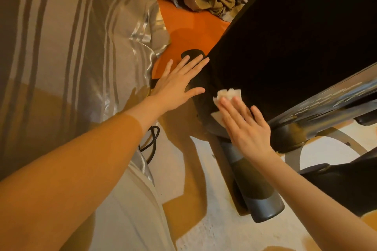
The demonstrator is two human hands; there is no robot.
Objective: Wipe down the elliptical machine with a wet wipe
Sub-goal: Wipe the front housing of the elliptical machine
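The elliptical machine (285, 32) (black housing) fills the upper right of the frame, w/ its grey base tube (257, 187) running to the lower centre. The wet wipe (226, 94) is pressed flat against the housing's lower edge, centre-right, by the right hand (244, 126); fingers are kept straight and close together, not curled, w/ crumpled white corners of the wipe seen beyond the fingertips. The left hand (179, 83) is laid on the housing's left edge, centre frame, fingers spread wide and straight, nothing gripped. A striped curtain (67, 32) is seen at left, an orange surface (191, 28) at upper centre.
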